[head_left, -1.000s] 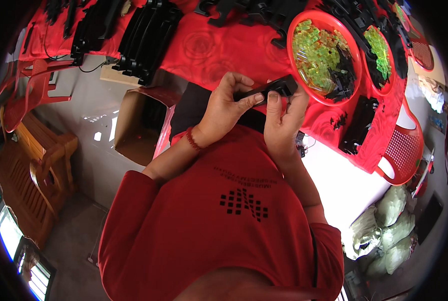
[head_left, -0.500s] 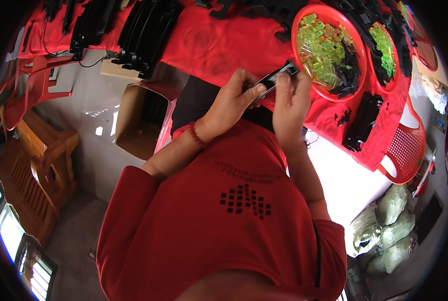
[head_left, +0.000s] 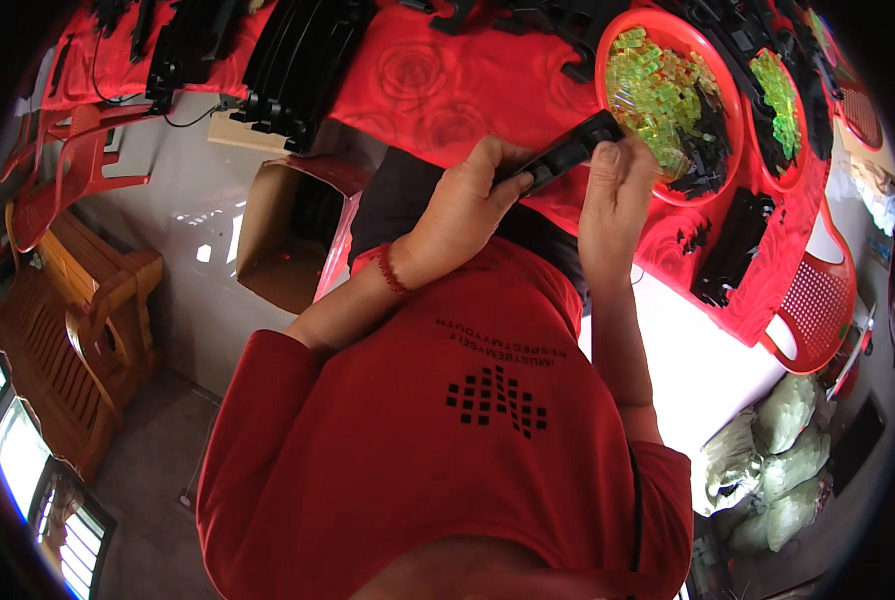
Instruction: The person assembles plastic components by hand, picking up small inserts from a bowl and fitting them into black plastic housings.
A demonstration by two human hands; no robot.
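My left hand (head_left: pixel 477 195), a red beaded bracelet at its wrist, grips one end of a long black plastic part (head_left: pixel 565 153). The part slants up to the right above my lap, at the front edge of the red-covered table (head_left: pixel 407 75). Close by its far right end is my right hand (head_left: pixel 617 195), fingers drawn together and slightly blurred at the tips. Whatever those fingers hold, if anything, is hidden. Just beyond them stands a round red basket (head_left: pixel 737 130) with yellow-green translucent pieces (head_left: pixel 657 85) and small black pieces (head_left: pixel 702 155).
Long black parts (head_left: pixel 302 65) lie stacked at the table's far left. A second red basket (head_left: pixel 795 170) of green pieces stands at the right, near more black parts (head_left: pixel 732 245). Below the table are an open cardboard box (head_left: pixel 267 240), red chairs (head_left: pixel 817 310) and tied bags (head_left: pixel 787 460).
The black part has turned more of its dark face into view and shifted slightly right. My right hand has moved right, from over the part's end to beside it.
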